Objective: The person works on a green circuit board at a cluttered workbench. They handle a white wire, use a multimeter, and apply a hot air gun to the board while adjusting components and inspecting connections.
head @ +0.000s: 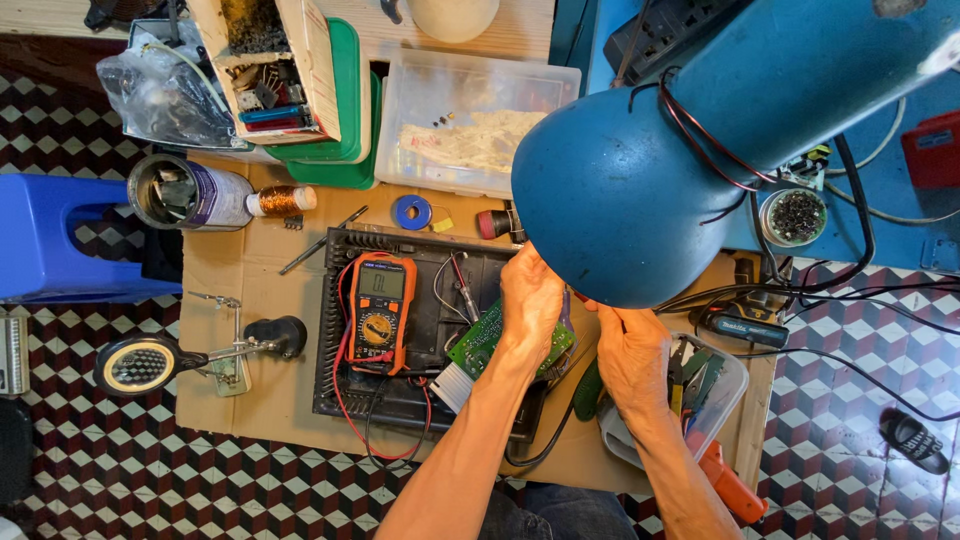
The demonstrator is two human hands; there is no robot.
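Observation:
My left hand [530,300] lies on a green circuit board [480,342] and grips its far edge, over a black tray-like panel [430,405]. A white ribbon connector [455,386] hangs off the board's near end. My right hand [632,355] is just right of the board, and its fingertips are hidden under the big blue lamp shade [620,190]. What it holds is not visible. A dark green tool handle [588,390] lies under its wrist. An orange multimeter [380,312] with red and black leads rests on the panel left of the board.
Cardboard [250,270] covers the worktop. On it are a helping-hand magnifier [140,365], an open can [185,192], a copper wire spool [280,200] and a blue solder roll [411,211]. A clear box of tools [715,395] is at right and a clear tub [470,120] behind. A blue stool [60,235] stands left.

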